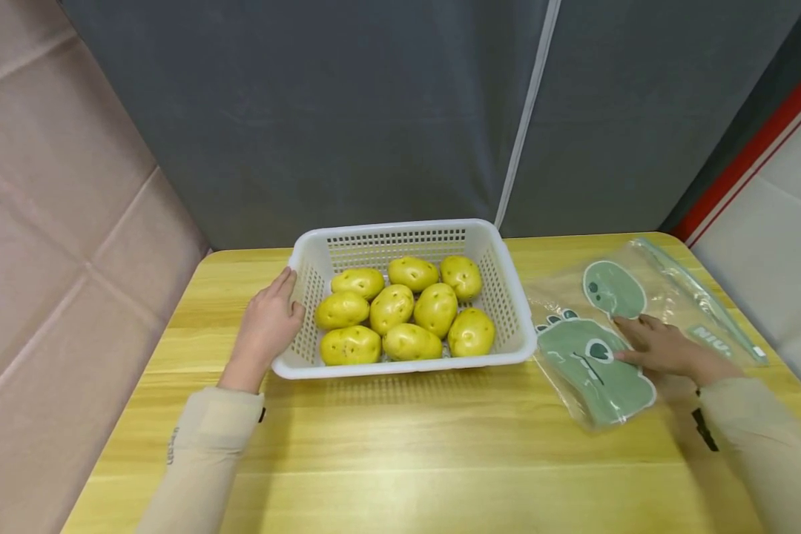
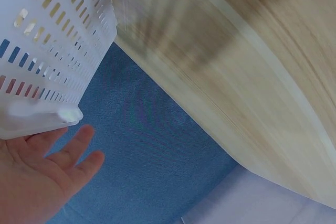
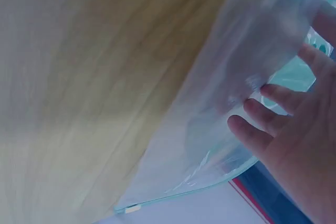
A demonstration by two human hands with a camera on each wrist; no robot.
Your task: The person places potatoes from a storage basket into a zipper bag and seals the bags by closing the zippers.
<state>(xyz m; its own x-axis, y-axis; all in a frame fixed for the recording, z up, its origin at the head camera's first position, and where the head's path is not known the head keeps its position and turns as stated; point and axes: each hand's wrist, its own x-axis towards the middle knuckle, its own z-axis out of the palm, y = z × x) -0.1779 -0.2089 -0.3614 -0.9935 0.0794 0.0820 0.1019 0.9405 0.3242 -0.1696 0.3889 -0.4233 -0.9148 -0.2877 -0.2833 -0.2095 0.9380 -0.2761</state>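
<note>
A white plastic basket [image 1: 410, 365] stands on the table with several yellow potatoes [image 1: 392, 309] inside. At the basket's left rim is my left hand [image 1: 267, 322], its fingers extended along the outer side; the left wrist view has the fingers [image 2: 79, 145] loosely spread beside the rim. On the right lies a clear zip bag [image 1: 667, 289] printed with a green cartoon dinosaur. My right hand [image 1: 664, 347] rests on this bag, palm down. The right wrist view has its fingers [image 3: 273, 121] relaxed and spread over the plastic.
The light wooden table [image 1: 400, 460] reaches a dark grey curtain [image 1: 347, 119] at the back. A pale padded wall [image 1: 60, 245] borders the left, and a white panel with a red stripe [image 1: 754, 148] the right. The bag's zip slider [image 1: 759, 351] is near the table's right edge.
</note>
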